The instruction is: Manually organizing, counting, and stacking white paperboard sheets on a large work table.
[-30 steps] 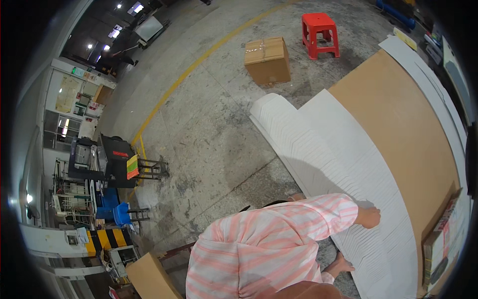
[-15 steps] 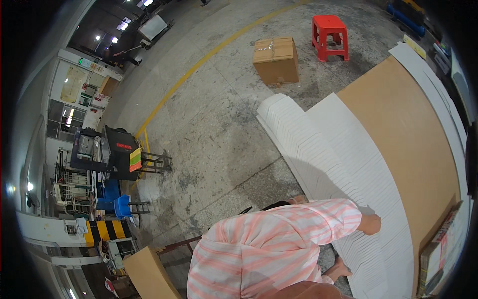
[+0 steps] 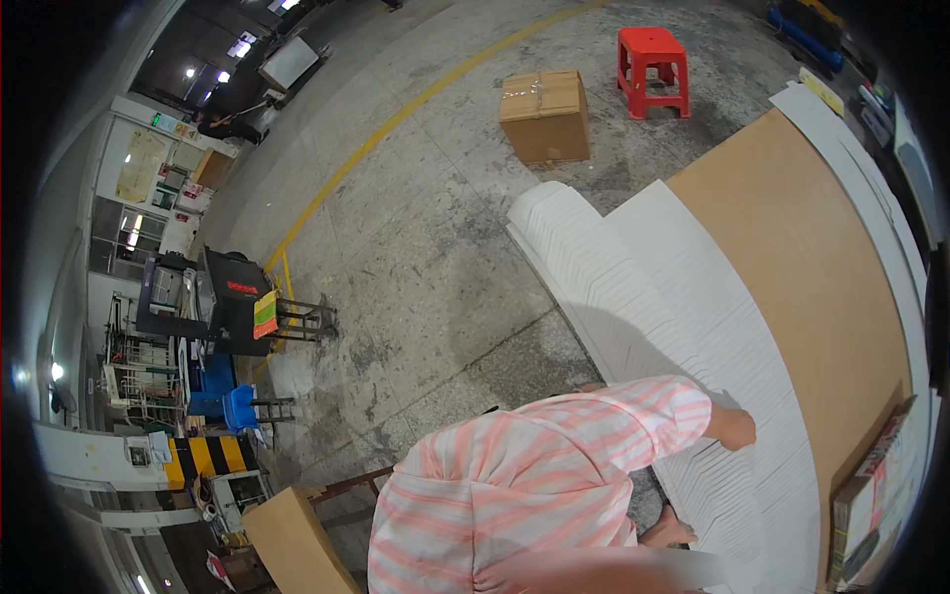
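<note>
A long row of overlapping white sheets (image 3: pixel 633 277) with stepped, fanned edges runs from the centre toward the lower right. My left arm, in a pink-and-white striped sleeve, reaches across it. At its end my left hand (image 3: pixel 732 428) rests on the sheets; its fingers are turned down and hidden. Along the lower edge my right hand (image 3: pixel 594 571) is a motion smear, with a whitish blur at its right end, so its fingers cannot be made out. Bare skin (image 3: pixel 669 532) shows beside the sheets' near edge; I cannot tell whether it is a foot.
A brown board (image 3: pixel 792 218) lies right of the sheets, with a bundled stack (image 3: pixel 871 495) on its near part. Beyond stand a taped carton (image 3: pixel 544 119) and a red stool (image 3: pixel 653 74). Another carton (image 3: pixel 297 544) is at lower left. A person (image 3: pixel 233 127) moves a cart (image 3: pixel 289 61) far off.
The bare skin at the lower edge has become a motion smear stretching right. My left sleeve has shifted slightly up, while that hand stays on the sheets. The distant person and cart have moved left.
</note>
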Motion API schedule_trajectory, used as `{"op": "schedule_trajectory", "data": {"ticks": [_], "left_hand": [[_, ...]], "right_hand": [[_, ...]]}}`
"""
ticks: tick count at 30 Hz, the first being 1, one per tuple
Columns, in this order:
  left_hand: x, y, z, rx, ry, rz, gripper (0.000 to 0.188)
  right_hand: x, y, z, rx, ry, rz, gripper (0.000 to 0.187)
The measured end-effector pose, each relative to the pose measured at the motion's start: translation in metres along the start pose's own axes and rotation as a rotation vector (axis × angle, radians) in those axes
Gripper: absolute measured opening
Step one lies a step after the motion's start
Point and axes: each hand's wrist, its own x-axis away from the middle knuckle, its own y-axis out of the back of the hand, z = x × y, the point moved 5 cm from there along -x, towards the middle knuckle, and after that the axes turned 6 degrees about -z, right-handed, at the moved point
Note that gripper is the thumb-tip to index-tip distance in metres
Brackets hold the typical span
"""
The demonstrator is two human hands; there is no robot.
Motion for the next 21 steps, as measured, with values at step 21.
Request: {"op": "schedule_trajectory", "data": {"ticks": [21], "left_hand": [[0.031, 0.008, 0.016, -0.166, -0.071, -0.335, 0.014]], "right_hand": [[-0.004, 0.003, -0.024, 0.024, -0.066, -0.107, 0.084]]}}
